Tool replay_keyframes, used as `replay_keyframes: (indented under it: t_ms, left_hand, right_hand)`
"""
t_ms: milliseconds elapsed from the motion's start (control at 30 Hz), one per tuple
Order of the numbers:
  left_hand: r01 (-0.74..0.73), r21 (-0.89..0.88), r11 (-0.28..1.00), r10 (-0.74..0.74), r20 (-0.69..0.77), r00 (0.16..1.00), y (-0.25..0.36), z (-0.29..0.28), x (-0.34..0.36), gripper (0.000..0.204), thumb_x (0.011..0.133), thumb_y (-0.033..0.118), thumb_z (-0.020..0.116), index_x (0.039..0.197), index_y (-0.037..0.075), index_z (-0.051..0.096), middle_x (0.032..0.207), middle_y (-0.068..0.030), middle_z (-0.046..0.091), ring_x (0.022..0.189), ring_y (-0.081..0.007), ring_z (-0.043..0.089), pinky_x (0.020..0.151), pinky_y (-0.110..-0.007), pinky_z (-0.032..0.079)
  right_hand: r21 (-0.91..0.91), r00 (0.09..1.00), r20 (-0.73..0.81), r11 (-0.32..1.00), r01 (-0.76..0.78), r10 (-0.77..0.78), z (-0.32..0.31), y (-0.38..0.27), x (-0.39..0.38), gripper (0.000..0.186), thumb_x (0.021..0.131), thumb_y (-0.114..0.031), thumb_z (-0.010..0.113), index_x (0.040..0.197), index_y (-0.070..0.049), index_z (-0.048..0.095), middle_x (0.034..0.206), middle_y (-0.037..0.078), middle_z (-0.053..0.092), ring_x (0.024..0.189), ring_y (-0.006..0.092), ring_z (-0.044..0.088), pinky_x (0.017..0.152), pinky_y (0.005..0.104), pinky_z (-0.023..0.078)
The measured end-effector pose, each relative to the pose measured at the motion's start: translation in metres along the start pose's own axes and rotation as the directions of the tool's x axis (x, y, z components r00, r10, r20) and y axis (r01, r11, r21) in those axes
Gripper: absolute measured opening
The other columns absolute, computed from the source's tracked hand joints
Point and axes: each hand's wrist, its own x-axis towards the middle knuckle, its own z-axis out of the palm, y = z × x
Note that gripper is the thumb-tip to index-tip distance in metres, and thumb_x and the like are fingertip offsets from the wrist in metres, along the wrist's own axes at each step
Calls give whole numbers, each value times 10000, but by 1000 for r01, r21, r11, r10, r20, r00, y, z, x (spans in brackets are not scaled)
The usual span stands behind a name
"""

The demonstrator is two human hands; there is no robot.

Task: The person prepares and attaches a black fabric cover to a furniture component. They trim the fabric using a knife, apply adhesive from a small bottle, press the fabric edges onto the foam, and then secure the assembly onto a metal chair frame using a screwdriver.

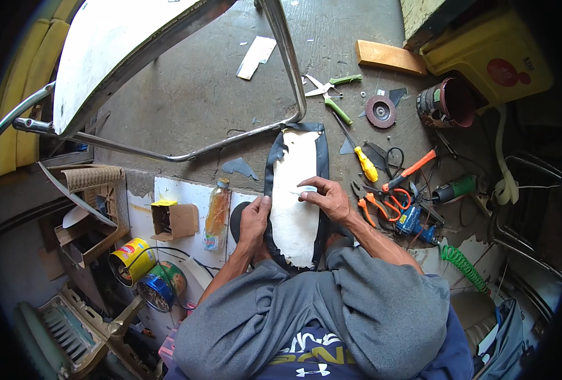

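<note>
A long padded piece (293, 164) with a white face and black covering folded over its edges stands between my legs. My left hand (253, 221) grips its left edge, thumb on top, fingers mostly hidden. My right hand (331, 202) is over the right half, thumb and forefinger closed on a small pale bluish object (305, 189), too small to identify. Just right of it lie a yellow-handled screwdriver (366, 163), orange-handled pliers (369, 209), an orange-handled tool (409, 170) and a blue power tool (407, 221).
A chrome frame with a white panel (122, 57) spans the upper left. Snips (331, 95), a flap disc (380, 112), a wooden block (388, 57) and a round can (445, 104) lie beyond. A bottle (216, 215), carton (176, 221) and tins (129, 259) are at left.
</note>
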Motion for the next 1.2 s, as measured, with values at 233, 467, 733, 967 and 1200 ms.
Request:
replay_keyframes:
  t_ms: [233,467,733,967,1200]
  left_hand:
    - [-185,128,974,203,-146,968,5,5,-24,404,954,182,722,1237,-39,537,1094,-102,666,967,-157,669,879,-287,540]
    - [-185,557,810,307,-134,942,30,10,-34,322,924,195,727,1117,-37,615,1018,-168,718,858,-250,751,774,-347,582]
    - [-194,518,833,312,-151,938,31,12,-41,269,924,174,727,1114,-11,680,947,-146,767,842,-207,763,759,-320,587]
    - [-285,704,650,463,-70,883,21,10,-31,198,955,128,666,1081,-23,685,883,-145,748,807,-189,745,752,-324,579]
    - [-129,-155,979,83,-273,958,-1,-2,-38,134,1092,199,525,1128,71,543,1105,-65,641,817,-75,575,651,-206,505]
  right_hand:
    - [-342,998,55,940,8,11,2,-18,-4,346,919,-260,746,1182,-37,727,880,38,735,723,65,583,634,276,467]
    - [-422,994,47,899,113,-103,8,-21,-6,372,885,-297,742,1179,-69,731,910,122,740,670,137,596,647,316,502]
    - [-411,999,29,911,31,-21,5,-24,-6,368,890,-306,739,1181,-80,733,886,102,729,651,130,570,639,314,485]
    - [-402,999,26,915,32,-24,7,-14,-4,366,890,-314,739,1183,-93,735,857,84,715,637,122,555,623,315,470]
    - [-342,999,2,939,46,-48,9,-9,4,351,887,-308,740,1170,-100,742,803,73,690,625,107,540,603,308,456]
